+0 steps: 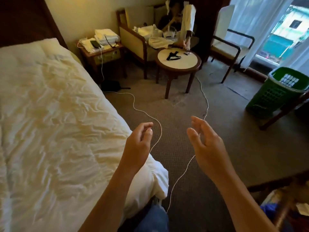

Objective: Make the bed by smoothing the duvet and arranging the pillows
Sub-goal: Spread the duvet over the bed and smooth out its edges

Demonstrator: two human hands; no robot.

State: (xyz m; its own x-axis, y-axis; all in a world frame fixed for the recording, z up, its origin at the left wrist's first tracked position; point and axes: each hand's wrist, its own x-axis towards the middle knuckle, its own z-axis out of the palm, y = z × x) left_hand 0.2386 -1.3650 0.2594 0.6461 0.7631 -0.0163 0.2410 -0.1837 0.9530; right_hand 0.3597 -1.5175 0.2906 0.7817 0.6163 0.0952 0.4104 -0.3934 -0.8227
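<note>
Both hands hung in the air beside the bed, empty. The left hand (138,144) had its fingers (148,125) loosely curled, gripping nothing; the right hand (205,144) was spread, its fingers (196,121) apart and holding nothing either. A thin white cable (133,104) trailed over the carpet (234,148) beyond and between the fingers; whether it touched either hand could not be told.

The duvet (50,114) lay to the left of the left fingers, spread over the bed (147,180) but creased all over, with its nearest corner bulging just below the left wrist. No pillow showed on the part of the bed in view.

The step in hand looked to be the reach back to the duvet. Done well, it would mean taking that near corner and the side edge, one hand on each, pulling outward and toward the foot so the creases drew flat, then sweeping flat palms from the middle to the edge. The cable on the floor was best stepped clear of.

Counted: one bed, one duvet, no pillows seen. Far ahead of the fingers stood one bedside worktop (100,52) with a stack of folded white linen, one round worktop (178,60), two armchairs, and to the far right one green laundry basket (277,91).
</note>
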